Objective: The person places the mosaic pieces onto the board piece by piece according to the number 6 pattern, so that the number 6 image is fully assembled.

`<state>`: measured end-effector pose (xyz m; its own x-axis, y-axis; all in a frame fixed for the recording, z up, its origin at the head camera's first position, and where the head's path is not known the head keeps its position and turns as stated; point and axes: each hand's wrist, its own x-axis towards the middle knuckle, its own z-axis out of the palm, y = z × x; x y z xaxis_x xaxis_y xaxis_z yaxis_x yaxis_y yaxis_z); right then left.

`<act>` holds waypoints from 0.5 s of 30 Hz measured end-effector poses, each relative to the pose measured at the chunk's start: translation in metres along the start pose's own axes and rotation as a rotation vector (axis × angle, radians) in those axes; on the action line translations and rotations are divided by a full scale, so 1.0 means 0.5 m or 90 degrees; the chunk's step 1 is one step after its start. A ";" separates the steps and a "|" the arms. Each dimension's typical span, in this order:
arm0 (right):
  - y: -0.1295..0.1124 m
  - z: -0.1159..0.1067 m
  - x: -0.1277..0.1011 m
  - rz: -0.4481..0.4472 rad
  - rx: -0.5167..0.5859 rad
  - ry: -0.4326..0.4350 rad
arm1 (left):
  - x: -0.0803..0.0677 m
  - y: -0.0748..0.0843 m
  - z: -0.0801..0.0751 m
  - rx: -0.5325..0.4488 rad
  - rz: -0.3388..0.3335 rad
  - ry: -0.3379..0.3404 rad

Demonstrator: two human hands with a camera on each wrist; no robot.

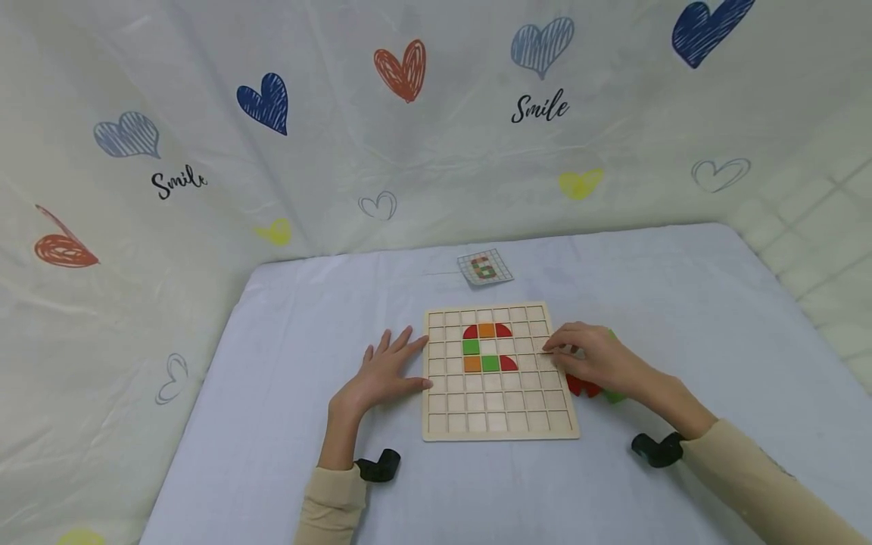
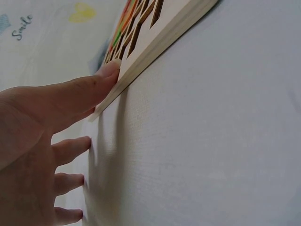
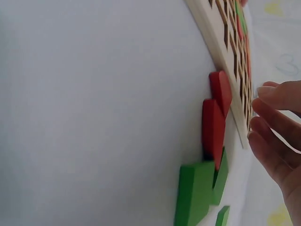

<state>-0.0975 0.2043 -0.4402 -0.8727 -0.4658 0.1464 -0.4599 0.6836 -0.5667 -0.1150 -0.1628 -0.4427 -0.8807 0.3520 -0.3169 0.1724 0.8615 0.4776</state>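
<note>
A wooden grid board [image 1: 500, 424] lies on the pale blue table. Red, orange and green tiles [image 1: 487, 347] fill some of its upper cells. My left hand [image 1: 384, 371] lies flat on the table, fingers straight, beside the board's left edge. In the left wrist view one fingertip [image 2: 109, 70] presses against that edge [image 2: 155, 44]. My right hand [image 1: 593, 359] hovers at the board's right edge with its fingers curled. The thumb and fingers [image 3: 277, 132] pinch what looks like a thin clear piece. Loose red pieces [image 3: 214, 125] and green pieces [image 3: 195, 193] lie just beneath that hand.
A small pattern card [image 1: 484, 267] showing a coloured 6 lies behind the board. A heart-printed sheet [image 1: 409, 136] rises behind and beside the table. More loose red [image 1: 582, 387] and green pieces [image 1: 615, 395] sit right of the board.
</note>
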 end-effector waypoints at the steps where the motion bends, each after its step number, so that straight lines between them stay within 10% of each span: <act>1: 0.004 -0.002 -0.002 -0.003 -0.010 0.005 | 0.000 0.000 0.000 0.001 0.001 0.000; 15: 0.079 -0.051 -0.030 0.032 -0.123 0.043 | 0.001 -0.003 0.002 0.003 0.002 -0.004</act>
<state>-0.1069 0.2525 -0.4442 -0.9012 -0.3942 0.1802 -0.4331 0.8031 -0.4092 -0.1152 -0.1636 -0.4447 -0.8775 0.3574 -0.3199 0.1782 0.8621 0.4743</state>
